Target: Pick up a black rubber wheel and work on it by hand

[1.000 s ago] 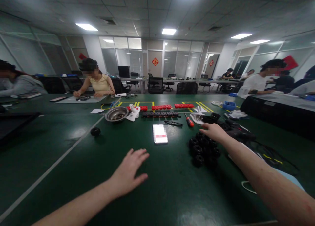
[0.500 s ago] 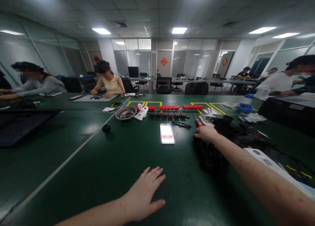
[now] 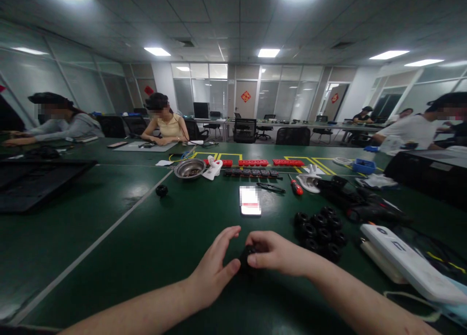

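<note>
- Right hand (image 3: 278, 253) pinches a small black rubber wheel (image 3: 248, 257) near the table's front edge, fingertips closed on it.
- Left hand (image 3: 215, 270) sits just left of it, fingers loosely spread.

on the counter (image 3: 127, 257) the two hands meet near the front edge, the left hand (image 3: 215, 271) just left of the right hand (image 3: 275, 252), with a wheel (image 3: 248, 254) between them under the right fingers. to their right and a little further back sits a pile of wheels (image 3: 321, 230), and right of that lies a flat device (image 3: 412, 264). straight behind the hands lies a card (image 3: 250, 200). behind it run rows of trays (image 3: 253, 162), with a bowl (image 3: 189, 168) at their left end and a screwdriver (image 3: 295, 184) towards the right. a lone wheel (image 3: 161, 190) sits left of the card, in front of the bowl.
</note>
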Motion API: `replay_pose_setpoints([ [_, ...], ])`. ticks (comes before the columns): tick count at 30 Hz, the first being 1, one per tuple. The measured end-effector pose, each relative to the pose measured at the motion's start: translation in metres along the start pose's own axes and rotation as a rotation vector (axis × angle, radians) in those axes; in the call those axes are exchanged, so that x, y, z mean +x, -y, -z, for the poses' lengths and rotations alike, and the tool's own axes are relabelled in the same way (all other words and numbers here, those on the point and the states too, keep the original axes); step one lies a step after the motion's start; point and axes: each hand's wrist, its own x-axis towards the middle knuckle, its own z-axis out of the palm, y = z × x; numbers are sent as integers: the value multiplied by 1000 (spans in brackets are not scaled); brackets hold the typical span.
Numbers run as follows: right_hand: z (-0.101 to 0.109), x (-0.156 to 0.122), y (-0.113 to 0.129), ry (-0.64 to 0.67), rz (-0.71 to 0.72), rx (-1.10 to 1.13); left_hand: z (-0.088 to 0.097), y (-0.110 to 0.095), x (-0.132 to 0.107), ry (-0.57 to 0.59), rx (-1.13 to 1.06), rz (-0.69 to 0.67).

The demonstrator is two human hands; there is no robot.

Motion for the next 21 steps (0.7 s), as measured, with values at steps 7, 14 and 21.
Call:
replay_pose_setpoints([
  [7,-4,40,-30,-396,-172,118,-9,-5,52,-15,182,170],
  [14,-14,45,-56,-571,-95,-223,-48,23,63,-228,-502,402],
  [21,-8,33,-46,-513,61,-373,-43,30,65,-146,-740,809],
])
